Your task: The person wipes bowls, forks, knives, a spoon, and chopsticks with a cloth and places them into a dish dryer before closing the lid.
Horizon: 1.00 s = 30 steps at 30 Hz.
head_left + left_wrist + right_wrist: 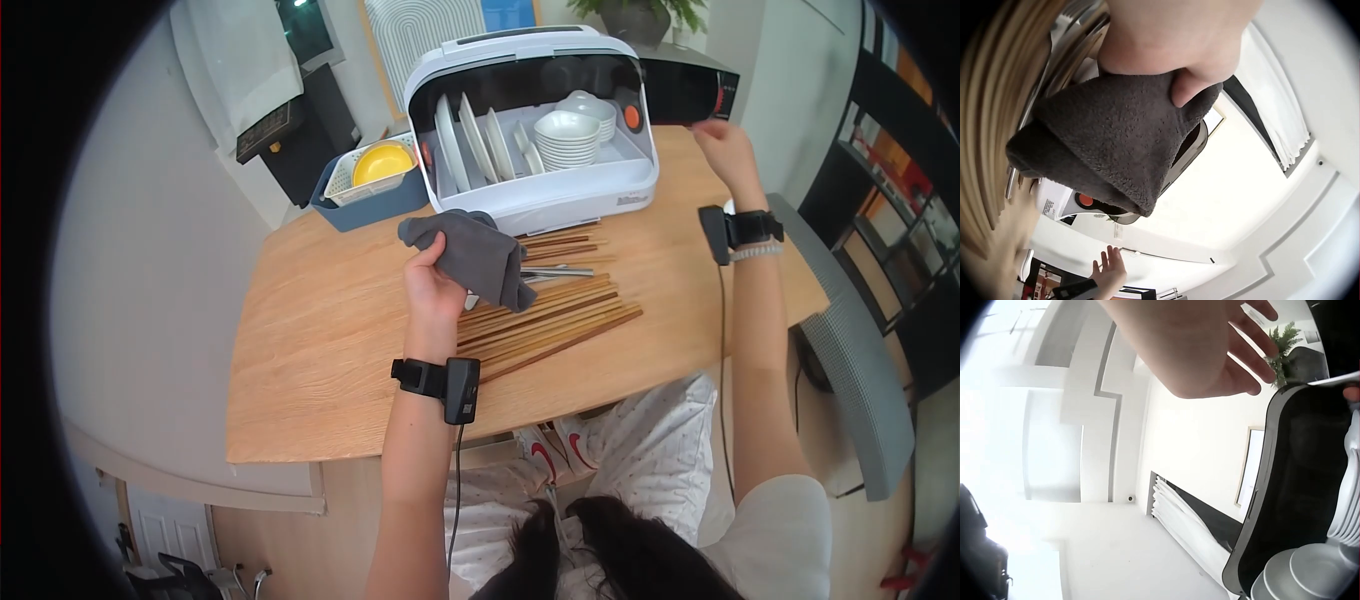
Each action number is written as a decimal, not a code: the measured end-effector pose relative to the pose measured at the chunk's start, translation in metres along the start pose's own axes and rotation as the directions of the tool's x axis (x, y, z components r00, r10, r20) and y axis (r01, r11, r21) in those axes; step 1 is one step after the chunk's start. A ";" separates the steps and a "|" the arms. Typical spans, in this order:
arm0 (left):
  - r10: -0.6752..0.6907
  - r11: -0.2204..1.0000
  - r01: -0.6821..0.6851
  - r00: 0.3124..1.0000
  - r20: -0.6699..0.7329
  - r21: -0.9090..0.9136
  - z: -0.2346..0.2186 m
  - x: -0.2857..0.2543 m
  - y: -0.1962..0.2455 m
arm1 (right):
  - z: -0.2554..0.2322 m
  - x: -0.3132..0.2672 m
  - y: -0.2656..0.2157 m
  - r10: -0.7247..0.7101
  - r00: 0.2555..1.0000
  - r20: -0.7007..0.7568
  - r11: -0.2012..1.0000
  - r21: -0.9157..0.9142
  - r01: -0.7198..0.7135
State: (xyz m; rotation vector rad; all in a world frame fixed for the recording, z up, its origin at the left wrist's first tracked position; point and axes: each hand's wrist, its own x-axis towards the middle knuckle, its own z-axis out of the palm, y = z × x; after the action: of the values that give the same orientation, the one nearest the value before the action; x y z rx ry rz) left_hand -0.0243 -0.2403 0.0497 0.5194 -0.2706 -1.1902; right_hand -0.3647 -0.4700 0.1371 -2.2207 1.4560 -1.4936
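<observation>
My left hand (432, 288) grips a folded dark grey cloth (478, 258), thumb on top, above the wooden table. Seen from the left wrist, the cloth (1116, 125) covers part of the scene behind it. Under and beside it lie many wooden chopsticks (560, 335) and some metal cutlery (570, 272), partly hidden. My right hand (730, 155) is raised at the right of the white dish box (560, 212), holding nothing. In the right wrist view its fingers (1254, 337) are spread and relaxed.
The dish box has its lid up, with upright plates (452, 145) and stacked bowls (567, 140) inside. Left of it stands a blue basin (375, 208) with a white basket and yellow bowl (383, 165). A black microwave (685, 88) is behind; a grey chair (860, 390) stands right.
</observation>
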 end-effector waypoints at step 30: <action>0.098 0.989 -0.080 0.984 0.151 -0.122 -0.001 -0.002 -0.002 | -0.047 -0.059 0.068 0.202 0.975 0.087 0.859 -0.494 -0.134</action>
State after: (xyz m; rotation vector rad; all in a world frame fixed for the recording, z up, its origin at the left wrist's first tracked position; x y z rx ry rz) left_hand -0.0261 -0.2382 0.0484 0.3097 -0.3540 -1.1538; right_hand -0.4484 -0.4439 0.0852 -2.3019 2.1004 -0.9732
